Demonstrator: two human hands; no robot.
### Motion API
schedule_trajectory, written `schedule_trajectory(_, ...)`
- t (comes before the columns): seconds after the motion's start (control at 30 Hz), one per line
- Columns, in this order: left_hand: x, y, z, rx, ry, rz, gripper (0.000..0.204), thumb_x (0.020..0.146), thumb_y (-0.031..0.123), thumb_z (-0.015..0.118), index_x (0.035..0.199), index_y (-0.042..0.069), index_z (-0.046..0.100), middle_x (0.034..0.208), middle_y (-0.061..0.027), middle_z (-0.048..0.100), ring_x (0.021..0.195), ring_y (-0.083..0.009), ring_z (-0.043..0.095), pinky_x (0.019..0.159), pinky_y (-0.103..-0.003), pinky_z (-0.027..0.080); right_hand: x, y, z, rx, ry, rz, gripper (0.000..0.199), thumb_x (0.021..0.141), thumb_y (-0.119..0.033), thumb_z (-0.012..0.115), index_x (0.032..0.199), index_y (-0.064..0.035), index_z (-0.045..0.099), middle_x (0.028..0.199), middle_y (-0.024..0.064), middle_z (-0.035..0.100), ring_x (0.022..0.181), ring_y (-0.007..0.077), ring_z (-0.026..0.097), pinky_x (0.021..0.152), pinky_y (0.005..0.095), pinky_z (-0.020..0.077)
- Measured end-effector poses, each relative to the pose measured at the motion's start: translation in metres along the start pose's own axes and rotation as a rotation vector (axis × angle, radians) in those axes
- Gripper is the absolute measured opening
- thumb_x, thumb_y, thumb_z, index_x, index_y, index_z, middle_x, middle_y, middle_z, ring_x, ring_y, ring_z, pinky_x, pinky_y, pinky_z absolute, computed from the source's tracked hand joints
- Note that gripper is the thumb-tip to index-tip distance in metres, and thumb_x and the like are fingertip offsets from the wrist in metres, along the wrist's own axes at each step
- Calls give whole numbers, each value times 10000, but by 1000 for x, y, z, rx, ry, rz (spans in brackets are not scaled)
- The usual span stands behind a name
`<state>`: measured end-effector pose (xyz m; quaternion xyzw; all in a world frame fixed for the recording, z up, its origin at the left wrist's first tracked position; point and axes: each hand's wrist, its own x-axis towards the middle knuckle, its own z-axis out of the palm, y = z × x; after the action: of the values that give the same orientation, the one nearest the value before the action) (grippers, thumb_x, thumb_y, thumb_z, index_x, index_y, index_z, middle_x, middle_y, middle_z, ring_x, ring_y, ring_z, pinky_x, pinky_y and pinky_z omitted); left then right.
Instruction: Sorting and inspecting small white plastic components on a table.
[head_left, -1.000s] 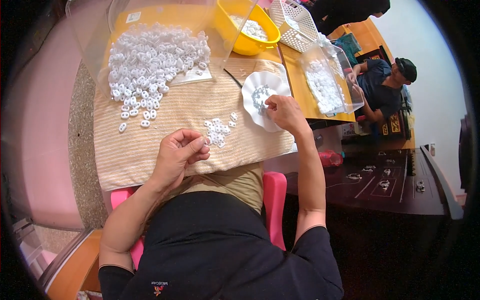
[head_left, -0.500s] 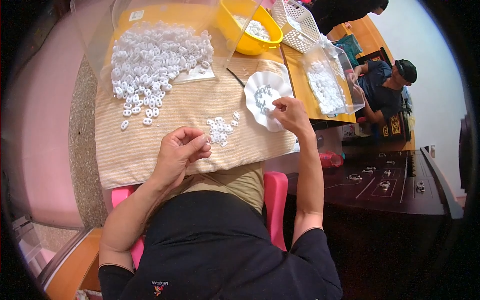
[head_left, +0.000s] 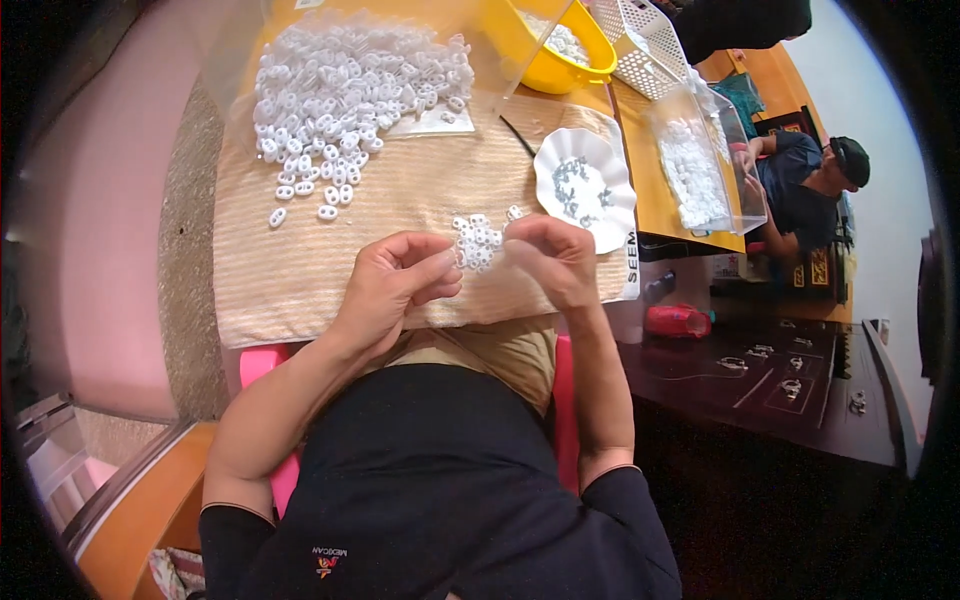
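Observation:
Thumb and fingertips of my left hand are pressed together on something small that I cannot make out, at the near left of a small pile of white two-hole oval plastic pieces. Just right of that pile, my right hand is closed in a pinch; what it holds, if anything, is hidden. Beyond the right hand lies a white fluted dish with small grey bits in it. A large heap of the same white pieces spreads over the far left of the striped towel.
A thin black stick rests beside the dish. Behind stand a yellow basin and a white perforated basket. At the right, a clear box of white pieces stands near a seated person in dark clothes.
My right hand has moved left and nearer, from over the fluted dish to the small pile beside my left hand. The left hand stays pinched. The view has shifted slightly.

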<state>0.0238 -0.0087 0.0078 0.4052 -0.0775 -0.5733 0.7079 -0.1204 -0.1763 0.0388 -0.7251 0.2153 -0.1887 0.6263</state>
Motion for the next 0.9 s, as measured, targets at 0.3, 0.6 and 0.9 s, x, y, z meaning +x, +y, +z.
schedule_trajectory(0.3,0,0,-3,-50,-12,-26,197,895,83,650,1056,-27,627,937,-91,679,813,-131,665,751,-254,565,0,20,34,81,-48,96,78,861,21,617,919,28,669,855,33,661,787,86,605,714,225,485)
schedule_trajectory(0.6,0,0,-2,-68,-10,-33,193,884,48,647,1057,-34,621,940,-96,675,819,-139,663,756,-256,563,-1,30,37,28,0,-10,99,884,-45,658,937,37,669,861,37,667,773,83,615,684,213,504)
schedule_trajectory(0.9,1,-3,-5,-57,-33,-28,197,894,52,635,1078,-14,610,964,-95,674,837,-140,671,775,-262,578,-3,27,40,53,5,-35,92,888,-49,654,927,34,667,849,38,655,765,83,608,682,214,500)
